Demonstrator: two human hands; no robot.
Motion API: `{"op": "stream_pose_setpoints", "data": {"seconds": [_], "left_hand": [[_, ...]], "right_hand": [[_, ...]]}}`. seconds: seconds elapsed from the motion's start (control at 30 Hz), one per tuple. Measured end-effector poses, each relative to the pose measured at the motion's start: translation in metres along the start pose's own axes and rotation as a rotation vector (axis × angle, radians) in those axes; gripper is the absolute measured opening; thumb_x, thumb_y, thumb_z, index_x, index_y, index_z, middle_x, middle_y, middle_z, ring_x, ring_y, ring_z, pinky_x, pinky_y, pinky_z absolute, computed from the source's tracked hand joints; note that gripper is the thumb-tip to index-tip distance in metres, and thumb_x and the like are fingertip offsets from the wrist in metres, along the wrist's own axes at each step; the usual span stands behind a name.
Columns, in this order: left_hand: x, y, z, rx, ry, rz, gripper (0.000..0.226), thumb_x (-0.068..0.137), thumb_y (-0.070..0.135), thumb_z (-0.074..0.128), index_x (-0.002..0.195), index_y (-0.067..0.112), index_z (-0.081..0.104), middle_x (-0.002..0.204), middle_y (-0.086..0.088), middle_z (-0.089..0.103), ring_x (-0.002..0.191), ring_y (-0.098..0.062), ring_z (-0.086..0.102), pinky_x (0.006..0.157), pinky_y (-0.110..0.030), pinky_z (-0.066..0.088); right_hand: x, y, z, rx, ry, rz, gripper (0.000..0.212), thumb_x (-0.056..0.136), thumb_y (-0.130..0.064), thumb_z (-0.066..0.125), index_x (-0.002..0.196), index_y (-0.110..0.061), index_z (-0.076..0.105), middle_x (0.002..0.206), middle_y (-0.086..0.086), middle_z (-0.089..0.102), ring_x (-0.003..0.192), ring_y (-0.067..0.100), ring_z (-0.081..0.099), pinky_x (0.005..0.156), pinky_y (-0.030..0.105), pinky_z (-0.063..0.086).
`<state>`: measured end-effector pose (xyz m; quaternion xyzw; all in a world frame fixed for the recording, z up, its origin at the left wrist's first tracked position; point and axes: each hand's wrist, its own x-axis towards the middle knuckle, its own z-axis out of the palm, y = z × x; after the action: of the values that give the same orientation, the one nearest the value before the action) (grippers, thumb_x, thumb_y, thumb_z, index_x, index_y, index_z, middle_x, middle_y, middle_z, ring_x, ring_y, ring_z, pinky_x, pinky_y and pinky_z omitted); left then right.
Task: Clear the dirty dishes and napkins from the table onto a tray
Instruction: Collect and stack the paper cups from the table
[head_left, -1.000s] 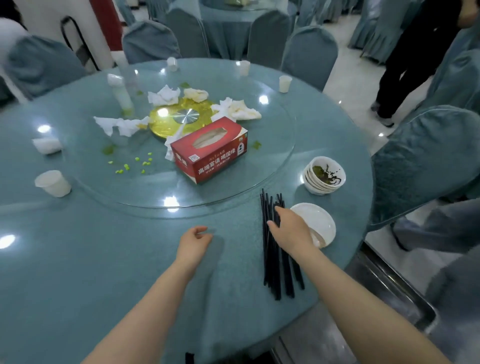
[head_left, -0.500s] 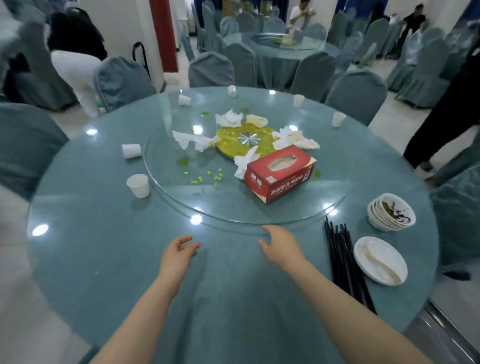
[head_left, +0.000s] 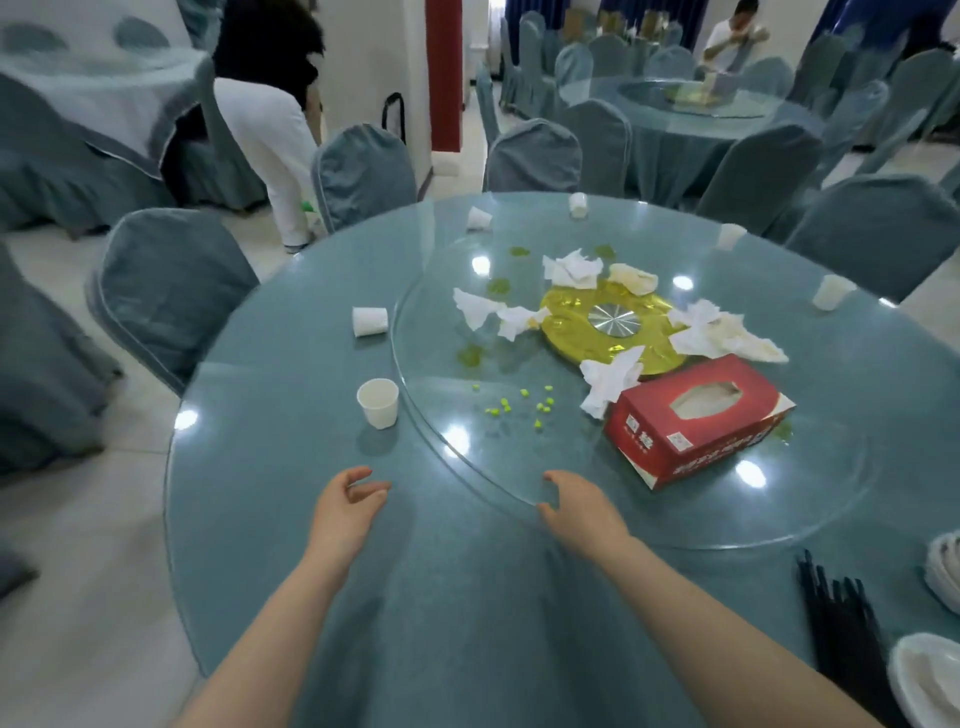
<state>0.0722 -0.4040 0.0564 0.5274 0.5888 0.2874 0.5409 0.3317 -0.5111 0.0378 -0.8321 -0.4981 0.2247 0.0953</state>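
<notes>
Crumpled white napkins (head_left: 574, 270) lie around a gold disc (head_left: 613, 325) on the glass turntable (head_left: 467, 467), next to a red tissue box (head_left: 698, 426). An upright paper cup (head_left: 378, 402) and a tipped one (head_left: 370, 321) sit left of the turntable; more cups (head_left: 831, 292) stand at the far rim. Black chopsticks (head_left: 844, 629), a white plate (head_left: 930, 686) and stacked bowls (head_left: 948, 571) are at the right edge. My left hand (head_left: 345, 512) hovers open over the cloth. My right hand (head_left: 582, 512) is open, fingers at the turntable's near edge. No tray is in view.
Teal-covered chairs (head_left: 166, 291) ring the round table (head_left: 285, 519). A person in white trousers (head_left: 280, 150) bends at the back left, another person (head_left: 727, 36) sits at a far table. Green food bits (head_left: 522, 408) dot the glass.
My right hand left the chopsticks and moved left to the turntable's edge. The view swung left and up, pushing the plate, bowls and chopsticks to the right edge.
</notes>
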Motion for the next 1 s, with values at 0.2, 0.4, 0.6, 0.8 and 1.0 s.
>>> {"op": "stream_pose_setpoints", "data": {"seconds": [0.2,0.4,0.6,0.8,1.0], "left_hand": [[0.078,-0.001,0.016,0.116,0.058,-0.044,0.072,0.084,0.012,0.070,0.143,0.012,0.030,0.132,-0.013,0.050,0.105,-0.020,0.054,0.082,-0.031,0.044],[0.152,-0.014,0.035,0.266,0.115,-0.054,0.101,0.072,0.026,0.082,0.149,0.013,0.017,0.148,-0.009,0.036,0.134,-0.029,0.040,0.105,-0.040,0.037],[0.204,-0.021,0.046,0.277,0.252,-0.027,0.095,0.063,0.033,0.087,0.139,0.017,0.032,0.139,-0.005,0.047,0.124,-0.029,0.049,0.104,-0.043,0.039],[0.216,-0.018,0.056,0.245,0.283,0.040,0.066,0.059,0.044,0.083,0.114,0.031,0.047,0.112,0.003,0.061,0.105,-0.027,0.059,0.096,-0.048,0.047],[0.180,-0.010,0.052,0.123,0.266,0.117,0.066,0.065,0.029,0.082,0.119,0.024,0.045,0.107,0.006,0.056,0.101,-0.022,0.058,0.087,-0.035,0.047]], "right_hand": [[0.067,0.001,0.015,-0.107,-0.088,-0.060,0.063,0.099,-0.037,0.040,0.152,-0.023,0.009,0.161,0.001,-0.003,0.148,0.025,0.001,0.118,0.040,0.015],[0.087,0.038,0.035,-0.183,-0.074,-0.033,0.068,0.099,-0.048,0.027,0.151,-0.029,-0.012,0.157,-0.006,-0.023,0.145,0.018,-0.019,0.117,0.044,-0.004],[0.083,0.062,0.040,-0.211,-0.036,-0.100,0.070,0.096,-0.054,0.028,0.151,-0.031,-0.009,0.157,-0.011,-0.020,0.146,0.012,-0.017,0.115,0.036,-0.008],[0.076,0.071,0.032,-0.203,-0.040,-0.095,0.071,0.095,-0.053,0.033,0.152,-0.031,-0.004,0.159,-0.011,-0.016,0.146,0.010,-0.015,0.117,0.035,-0.006],[0.065,0.063,0.012,-0.147,-0.036,-0.058,0.064,0.095,-0.042,0.045,0.151,-0.025,0.019,0.161,-0.005,0.007,0.148,0.015,0.003,0.119,0.034,0.008]]}}
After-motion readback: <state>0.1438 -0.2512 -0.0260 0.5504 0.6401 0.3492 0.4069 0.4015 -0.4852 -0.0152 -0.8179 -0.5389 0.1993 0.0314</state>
